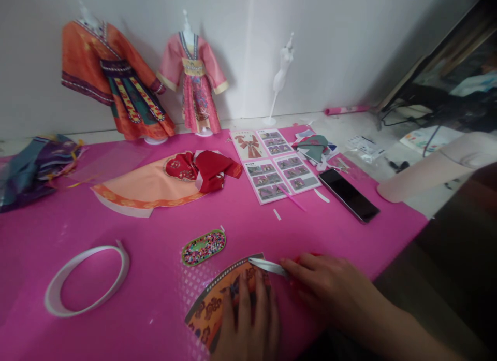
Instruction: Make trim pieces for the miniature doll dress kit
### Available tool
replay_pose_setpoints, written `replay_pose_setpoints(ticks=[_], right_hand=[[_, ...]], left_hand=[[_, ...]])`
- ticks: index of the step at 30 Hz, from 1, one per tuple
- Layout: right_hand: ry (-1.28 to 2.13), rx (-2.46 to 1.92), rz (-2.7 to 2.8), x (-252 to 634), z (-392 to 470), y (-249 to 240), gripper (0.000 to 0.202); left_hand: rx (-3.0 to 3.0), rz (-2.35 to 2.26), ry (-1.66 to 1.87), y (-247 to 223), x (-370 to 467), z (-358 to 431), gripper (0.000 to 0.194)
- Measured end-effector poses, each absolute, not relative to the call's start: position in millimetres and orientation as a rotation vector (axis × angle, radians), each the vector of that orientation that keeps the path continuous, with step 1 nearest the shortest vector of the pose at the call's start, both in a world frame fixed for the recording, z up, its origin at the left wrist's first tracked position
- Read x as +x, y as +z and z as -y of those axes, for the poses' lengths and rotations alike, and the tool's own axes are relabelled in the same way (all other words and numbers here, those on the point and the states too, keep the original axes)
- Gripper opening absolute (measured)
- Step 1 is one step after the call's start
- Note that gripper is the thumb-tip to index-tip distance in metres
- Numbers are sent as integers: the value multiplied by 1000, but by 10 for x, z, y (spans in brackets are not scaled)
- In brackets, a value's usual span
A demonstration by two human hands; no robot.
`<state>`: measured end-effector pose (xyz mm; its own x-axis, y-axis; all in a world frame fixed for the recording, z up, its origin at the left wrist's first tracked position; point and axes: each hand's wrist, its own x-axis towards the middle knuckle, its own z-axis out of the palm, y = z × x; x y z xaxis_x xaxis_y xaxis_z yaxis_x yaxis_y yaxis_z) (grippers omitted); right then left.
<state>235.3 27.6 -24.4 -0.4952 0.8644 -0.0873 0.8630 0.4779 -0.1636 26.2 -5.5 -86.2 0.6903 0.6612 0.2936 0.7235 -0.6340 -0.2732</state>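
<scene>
My left hand (248, 322) lies flat, fingers stretched out, on a curved orange fabric piece (209, 309) with a brown pattern and a dark, dotted border. In my right hand (322, 278) is a pair of scissors (269, 266) with silvery blades; bits of the red handle show around the fingers. The blade tips touch the dark border at the top of the fabric piece. Just beyond it sits a small oval tray (204, 247) of multicoloured beads. My left palm covers the lower part of the fabric.
A roll of white tape (52, 299) rests on the pink mat (155, 299) at left. Farther back are a peach skirt piece (147, 179), an instruction sheet (272, 164) and a phone (349, 195). Two dressed mannequins (202, 86) and a bare mannequin (283, 71) stand by the wall.
</scene>
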Motion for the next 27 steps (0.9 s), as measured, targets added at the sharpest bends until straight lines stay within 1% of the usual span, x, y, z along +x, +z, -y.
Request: replay_pose_setpoints(ticks=[4,14,19,27], right_hand=[[267,-1574,2697,2350,-273,-238,39],[311,-1596,2714,2340,-271,-211,36],[261,-1603,2735,2324,-275,-189,38],[271,-1640,2722,2300,-292,-134,38]], left_hand=[[-2530,1081,-246,-856,261,52,36],[-2544,1111,-213,-862,270,69,39],[-2553,1109,-209,-861,265,72,41],[-2545,1124,-195,-859,276,78,40]])
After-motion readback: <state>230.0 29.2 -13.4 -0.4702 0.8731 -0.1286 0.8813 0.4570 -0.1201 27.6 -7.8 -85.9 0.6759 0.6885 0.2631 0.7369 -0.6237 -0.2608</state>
